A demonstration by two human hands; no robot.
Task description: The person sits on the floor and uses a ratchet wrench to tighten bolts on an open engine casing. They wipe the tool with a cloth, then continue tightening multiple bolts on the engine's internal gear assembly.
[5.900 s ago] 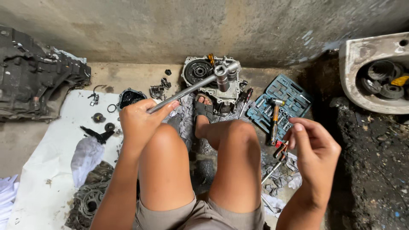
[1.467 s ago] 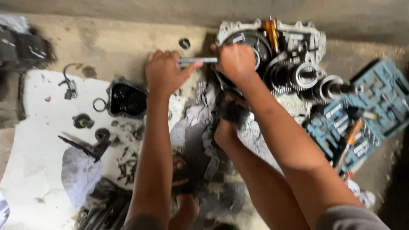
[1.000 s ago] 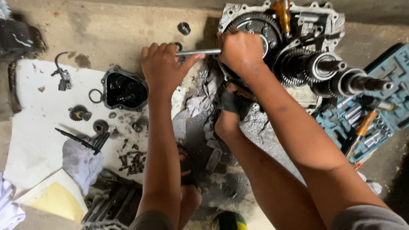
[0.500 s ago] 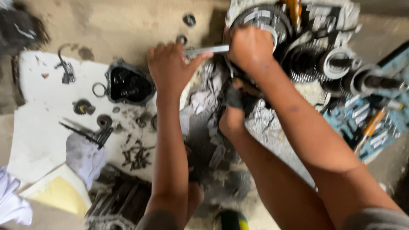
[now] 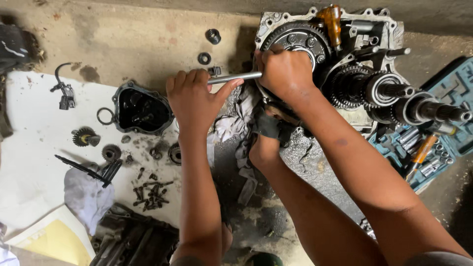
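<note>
The left grip (image 5: 194, 98) is closed around the outer end of a steel wrench handle (image 5: 235, 77), thumb laid under the bar; the right grip (image 5: 286, 74) is closed over the handle's head end, pressed on the large toothed gear (image 5: 300, 37) of the gearbox housing (image 5: 345, 59). Nearest the body, a dark casting (image 5: 130, 239) and loose bolts (image 5: 150, 189) lie on the white sheet (image 5: 34, 143). A foot (image 5: 266, 145) rests on grey rags (image 5: 231, 125) beside the housing. Farther out, a black cover (image 5: 140, 108) lies left of the left grip. Geared shafts (image 5: 394, 96) project right over a blue socket case (image 5: 446, 123). Two small rings (image 5: 209, 47) lie on the concrete floor (image 5: 138, 39) beyond.
</note>
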